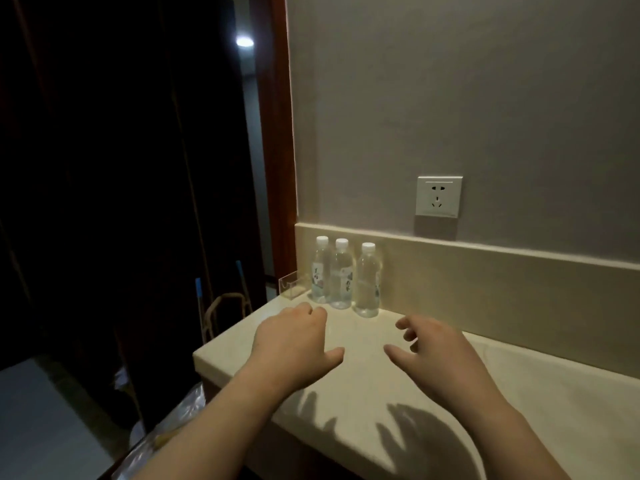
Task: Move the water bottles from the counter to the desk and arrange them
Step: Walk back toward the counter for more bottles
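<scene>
Bottle labels (347, 280) too small, unreadable

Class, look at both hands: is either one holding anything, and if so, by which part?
Nothing is held. The left hand and right hand hover empty before the three water bottles.

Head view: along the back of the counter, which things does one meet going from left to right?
clear plastic holder → left bottle → middle bottle → right bottle → wall socket, higher on the wall.

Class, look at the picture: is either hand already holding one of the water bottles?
No: all three water bottles stand untouched by the wall, clear of both hands.
</scene>
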The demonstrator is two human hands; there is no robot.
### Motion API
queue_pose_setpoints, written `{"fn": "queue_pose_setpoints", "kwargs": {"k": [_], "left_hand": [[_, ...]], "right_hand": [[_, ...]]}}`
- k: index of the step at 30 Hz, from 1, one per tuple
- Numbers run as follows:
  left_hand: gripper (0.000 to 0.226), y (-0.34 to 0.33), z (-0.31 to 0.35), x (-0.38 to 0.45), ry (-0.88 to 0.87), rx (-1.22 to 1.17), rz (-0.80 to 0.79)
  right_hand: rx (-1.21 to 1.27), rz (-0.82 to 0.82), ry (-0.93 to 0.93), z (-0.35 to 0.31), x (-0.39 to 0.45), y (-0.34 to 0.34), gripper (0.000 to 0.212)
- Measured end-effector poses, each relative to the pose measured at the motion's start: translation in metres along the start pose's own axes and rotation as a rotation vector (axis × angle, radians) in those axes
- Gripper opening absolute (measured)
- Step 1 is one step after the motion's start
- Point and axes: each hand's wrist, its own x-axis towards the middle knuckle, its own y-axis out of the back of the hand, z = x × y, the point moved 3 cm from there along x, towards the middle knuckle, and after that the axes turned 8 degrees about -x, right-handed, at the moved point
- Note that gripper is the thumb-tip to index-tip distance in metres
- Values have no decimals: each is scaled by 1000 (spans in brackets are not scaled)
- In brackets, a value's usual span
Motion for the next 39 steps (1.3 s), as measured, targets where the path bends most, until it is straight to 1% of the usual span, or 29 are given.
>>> {"fn": "queue_pose_setpoints", "kwargs": {"k": [5,9,11,13,17,19,22,25,27,31,35,39], "left_hand": [[60,-22,-25,95,-55,0,-27],[52,-40,-40,155,-63,-92,-39],[53,-48,-44,181,-76,-150,-25],[60,-61,-50,207,-87,-218,-15],[82,-87,-54,249,-119,-317,0],[86,-96,-55,265,-136,-344,31],[71,-104,-55,284,-168,-359,49],[57,-115,-50,290,-233,-373,4],[54,-121,-48,289,-244,-413,-23],[54,-129,-50,291,-250,-486,4],[56,-128,-50,286,-322,-517,7],[66,-114,-35,274,-405,-674,0]], "right_hand": [[-53,10,-82,3,85,-18,47],[-107,-17,-147,3,136,-35,48],[-120,-5,-174,5,157,-44,49],[-117,6,-215,8,176,-56,56],[-86,5,-304,16,204,-74,74],[-51,23,-343,17,216,-80,80],[5,47,-379,13,234,-91,82],[29,40,-401,9,247,-100,70],[62,36,-427,5,251,-106,68],[120,77,-461,1,252,-110,66],[183,135,-524,1,241,-105,60],[224,219,-611,8,207,-90,58]]}}
